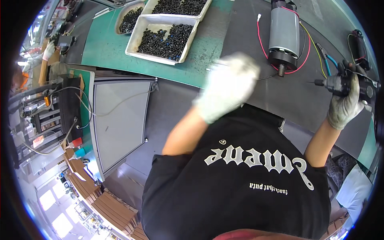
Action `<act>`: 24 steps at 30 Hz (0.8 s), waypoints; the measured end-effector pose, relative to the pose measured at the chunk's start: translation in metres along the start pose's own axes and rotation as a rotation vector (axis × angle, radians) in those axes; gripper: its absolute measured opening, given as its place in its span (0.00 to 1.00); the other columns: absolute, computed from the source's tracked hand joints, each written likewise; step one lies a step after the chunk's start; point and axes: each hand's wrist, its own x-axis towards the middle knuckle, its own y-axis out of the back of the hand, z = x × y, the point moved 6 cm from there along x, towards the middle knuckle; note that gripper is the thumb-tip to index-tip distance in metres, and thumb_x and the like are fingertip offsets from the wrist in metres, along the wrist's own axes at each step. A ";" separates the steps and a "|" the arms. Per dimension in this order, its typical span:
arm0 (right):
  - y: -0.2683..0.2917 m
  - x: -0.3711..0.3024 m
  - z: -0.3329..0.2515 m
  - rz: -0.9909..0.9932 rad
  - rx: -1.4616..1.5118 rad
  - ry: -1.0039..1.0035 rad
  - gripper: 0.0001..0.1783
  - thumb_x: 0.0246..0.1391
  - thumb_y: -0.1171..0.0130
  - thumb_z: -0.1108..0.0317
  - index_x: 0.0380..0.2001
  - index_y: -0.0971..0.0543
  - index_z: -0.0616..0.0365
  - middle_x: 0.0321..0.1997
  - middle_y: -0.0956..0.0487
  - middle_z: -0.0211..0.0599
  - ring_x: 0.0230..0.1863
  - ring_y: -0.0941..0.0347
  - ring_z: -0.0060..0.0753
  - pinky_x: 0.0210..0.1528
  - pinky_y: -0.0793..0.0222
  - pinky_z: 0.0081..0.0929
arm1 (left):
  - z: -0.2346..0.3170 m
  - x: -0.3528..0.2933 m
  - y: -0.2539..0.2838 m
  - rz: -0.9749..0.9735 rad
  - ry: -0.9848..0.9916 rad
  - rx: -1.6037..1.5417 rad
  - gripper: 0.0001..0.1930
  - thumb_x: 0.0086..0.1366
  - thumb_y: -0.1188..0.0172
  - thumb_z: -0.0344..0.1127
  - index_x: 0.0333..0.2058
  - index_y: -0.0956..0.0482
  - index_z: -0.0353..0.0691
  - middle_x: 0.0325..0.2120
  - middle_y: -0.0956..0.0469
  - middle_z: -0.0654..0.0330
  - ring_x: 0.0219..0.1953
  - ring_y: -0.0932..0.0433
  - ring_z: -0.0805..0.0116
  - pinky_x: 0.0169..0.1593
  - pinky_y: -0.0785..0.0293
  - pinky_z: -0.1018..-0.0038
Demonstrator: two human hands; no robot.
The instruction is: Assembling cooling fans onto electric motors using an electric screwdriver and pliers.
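Observation:
My left hand (230, 88), in a white glove, hovers over the near edge of the bench, left of a grey cylindrical electric motor (285, 32). Motion smears its fingers, so I cannot make out whether anything is in them. At the right my right hand (345, 107), gloved with dark fingertips, is wrapped round a black power screwdriver (336, 85). The tool's thin bit points left, below the motor's threaded shaft (281, 70). Red, black and yellow-green wires trail from the motor onto the dark mat.
Two white trays (134, 47) of small black parts and a smaller tub (120, 20) stand at the back left. Blue-handled pliers (329, 60) lie near the screwdriver, with another dark motor (359, 46) beyond. A grey panel (118, 124) stands left. Far left, another person's gloved hand (49, 50) works.

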 end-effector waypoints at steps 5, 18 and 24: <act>0.005 -0.005 -0.006 0.070 -0.045 -0.018 0.15 0.59 0.45 0.77 0.49 0.27 0.72 0.45 0.21 0.52 0.49 0.23 0.45 0.53 0.24 0.44 | -0.193 -0.013 0.095 -0.172 0.691 0.612 0.12 0.60 0.41 0.39 0.38 0.21 0.36 0.37 0.20 0.45 0.39 0.20 0.46 0.46 0.25 0.57; -0.007 -0.010 -0.006 0.135 -0.002 -0.077 0.16 0.54 0.39 0.78 0.47 0.25 0.70 0.41 0.20 0.49 0.40 0.20 0.37 0.41 0.22 0.30 | -0.227 -0.007 0.074 -0.329 0.501 0.505 0.14 0.61 0.42 0.35 0.44 0.23 0.38 0.39 0.21 0.46 0.45 0.23 0.48 0.49 0.27 0.59; -0.001 -0.010 -0.004 0.117 -0.022 -0.075 0.16 0.54 0.40 0.78 0.47 0.25 0.70 0.42 0.20 0.50 0.40 0.19 0.38 0.41 0.22 0.30 | -0.228 -0.009 0.072 -0.382 0.489 0.533 0.12 0.63 0.44 0.34 0.44 0.22 0.39 0.38 0.21 0.46 0.43 0.22 0.47 0.49 0.27 0.58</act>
